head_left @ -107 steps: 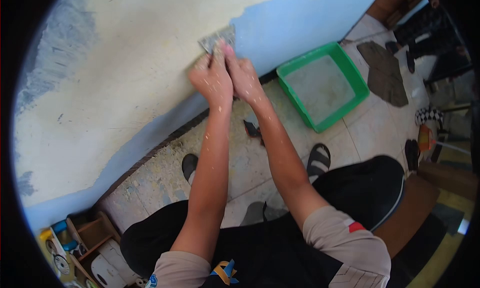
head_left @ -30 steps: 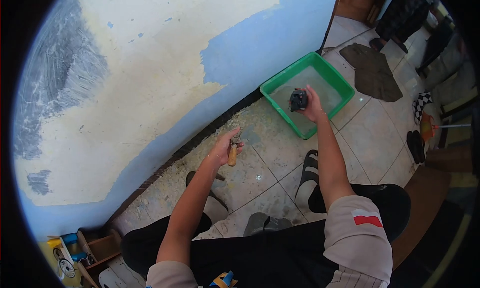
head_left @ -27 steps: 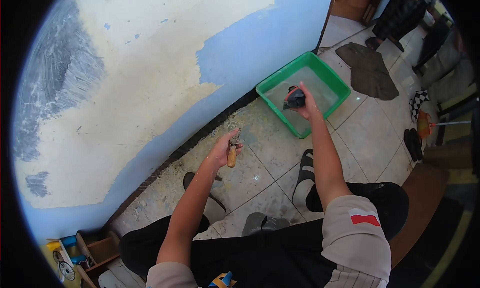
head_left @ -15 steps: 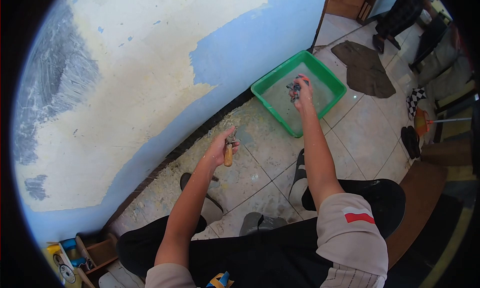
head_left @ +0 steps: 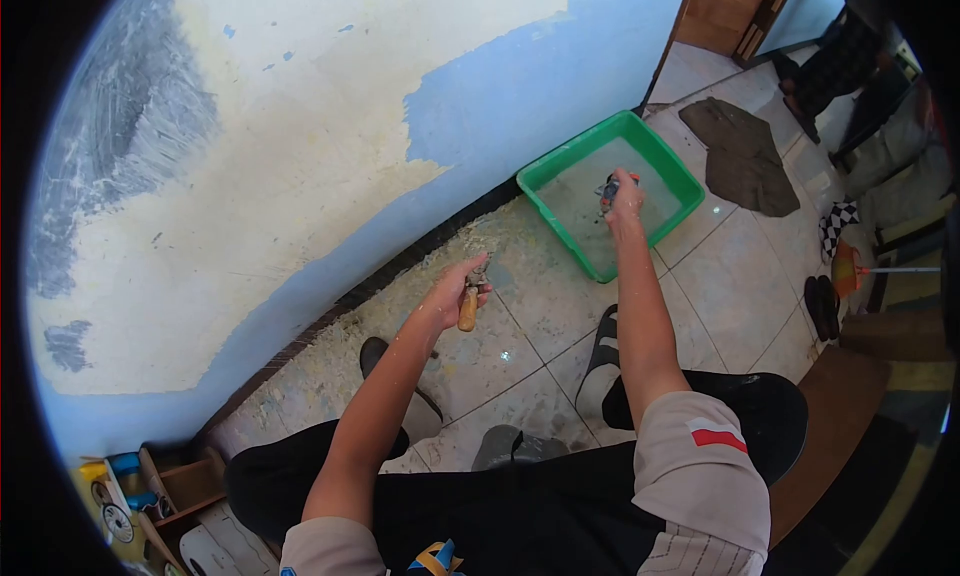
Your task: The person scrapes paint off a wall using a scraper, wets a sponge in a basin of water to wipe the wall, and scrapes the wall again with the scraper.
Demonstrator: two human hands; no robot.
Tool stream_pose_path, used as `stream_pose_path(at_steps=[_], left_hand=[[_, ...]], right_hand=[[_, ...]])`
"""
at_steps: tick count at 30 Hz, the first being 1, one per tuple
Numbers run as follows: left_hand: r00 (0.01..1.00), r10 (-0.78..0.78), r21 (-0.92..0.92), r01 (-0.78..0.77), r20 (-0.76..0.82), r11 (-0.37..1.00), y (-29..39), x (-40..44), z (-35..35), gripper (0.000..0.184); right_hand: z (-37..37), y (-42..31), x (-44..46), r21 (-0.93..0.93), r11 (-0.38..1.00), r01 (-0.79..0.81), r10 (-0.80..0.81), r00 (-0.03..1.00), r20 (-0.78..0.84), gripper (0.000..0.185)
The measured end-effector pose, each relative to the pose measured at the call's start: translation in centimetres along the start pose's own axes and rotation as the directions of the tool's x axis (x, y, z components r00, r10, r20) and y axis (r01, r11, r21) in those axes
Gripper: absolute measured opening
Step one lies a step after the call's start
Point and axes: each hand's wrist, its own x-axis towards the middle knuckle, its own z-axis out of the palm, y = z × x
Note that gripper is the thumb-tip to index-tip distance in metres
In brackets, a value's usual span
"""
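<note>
My left hand (head_left: 455,290) is closed around a scraper (head_left: 468,308) with a wooden handle, above the flake-strewn floor near the wall (head_left: 310,156). Its metal part is partly covered by my fingers. My right hand (head_left: 625,202) grips a wet dark cloth (head_left: 607,190) with orange-red parts, squeezed into a bundle. That hand is over the green basin (head_left: 561,238), which holds cloudy water. The wall shows blue paint, a large cream patch and grey areas at the left.
A brown mat (head_left: 745,156) lies beyond the basin. A person (head_left: 835,71) stands at the upper right. Dark slippers (head_left: 822,308) and an orange dustpan (head_left: 846,268) are at the right. A wooden shelf (head_left: 188,483) stands at the lower left.
Both hands have left the wall, where they held the scraper together. My right hand now has the dark cloth, squeezed more tightly than a second ago. The person behind has shifted.
</note>
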Motion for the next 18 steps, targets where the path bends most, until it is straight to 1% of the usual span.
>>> stream_pose_path(at_steps=[1,3,4,6,7,8,9,10,11,12,13,14,15,16,17,18], left_hand=[[1.000,0.003,-0.005,-0.003,-0.004,1.000,0.1,0.0,0.1,0.047],[1.000,0.011,-0.018,-0.012,-0.013,1.000,0.0,0.1,0.0,0.046],[1.000,0.012,-0.024,-0.012,0.012,1.000,-0.1,0.2,-0.2,0.046],[0.999,0.023,-0.039,-0.022,0.027,0.999,-0.3,0.5,-0.8,0.045],[0.999,-0.001,-0.057,0.004,0.047,0.998,-0.5,0.7,-1.1,0.045],[0.997,-0.022,-0.073,0.028,0.070,0.997,-0.6,0.9,-1.2,0.045],[0.998,-0.013,-0.078,0.018,0.067,0.997,-0.7,0.9,-1.3,0.045],[0.997,-0.021,-0.099,0.029,0.080,0.995,-0.9,0.8,-1.4,0.045],[0.995,-0.029,-0.116,0.040,0.094,0.992,-0.9,0.6,-1.5,0.044],[0.996,-0.020,-0.115,0.030,0.091,0.993,-1.1,0.4,-1.7,0.044],[0.995,0.000,-0.147,0.014,0.095,0.989,-1.4,0.2,-1.8,0.043],[0.995,0.018,-0.178,0.000,0.101,0.984,-1.5,0.1,-2.0,0.043],[0.994,0.023,-0.179,-0.004,0.103,0.984,-1.6,0.1,-2.3,0.043],[0.995,0.032,-0.190,-0.014,0.092,0.982,-1.9,0.2,-2.7,0.043],[0.996,0.036,-0.203,-0.019,0.083,0.979,-2.4,0.2,-2.9,0.044],[0.996,0.033,-0.208,-0.014,0.088,0.978,-2.8,0.2,-3.1,0.044]], right_hand=[[0.0,-0.3,-0.1,-0.002,1.000,0.000,0.000,1.000,0.009,0.024],[0.0,-1.0,-0.8,0.047,0.995,-0.084,0.078,0.991,0.110,0.023],[0.5,-1.1,-1.4,0.044,0.995,-0.085,0.079,0.989,0.122,0.023],[1.7,-1.5,-2.8,0.240,0.960,-0.144,0.050,0.932,0.359,0.020],[2.8,-2.2,-4.4,0.236,0.960,-0.148,0.053,0.928,0.369,0.020],[4.3,-2.7,-6.1,0.325,0.935,-0.145,-0.011,0.902,0.432,0.018],[6.0,-3.2,-8.1,0.413,0.899,-0.147,-0.080,0.871,0.485,0.017],[7.6,-3.3,-10.0,0.412,0.899,-0.150,-0.083,0.865,0.495,0.017],[9.2,-3.1,-12.0,0.327,0.943,0.060,-0.232,0.822,0.520,0.017],[10.9,-2.9,-13.8,0.245,0.930,0.275,-0.367,0.748,0.553,0.018],[12.5,-2.8,-15.2,0.208,0.852,0.481,-0.505,0.650,0.568,0.018],[14.0,-2.8,-16.6,0.172,0.727,0.664,-0.618,0.524,0.586,0.018],[15.6,-3.8,-18.1,0.150,0.569,0.809,-0.722,0.403,0.563,0.019],[17.2,-5.0,-19.5,0.117,0.384,0.916,-0.795,0.264,0.546,0.021],[18.9,-5.8,-20.1,0.112,0.383,0.917,-0.792,0.264,0.551,0.021],[20.8,-6.7,-20.5,0.114,0.289,0.950,-0.845,0.197,0.498,0.020]])
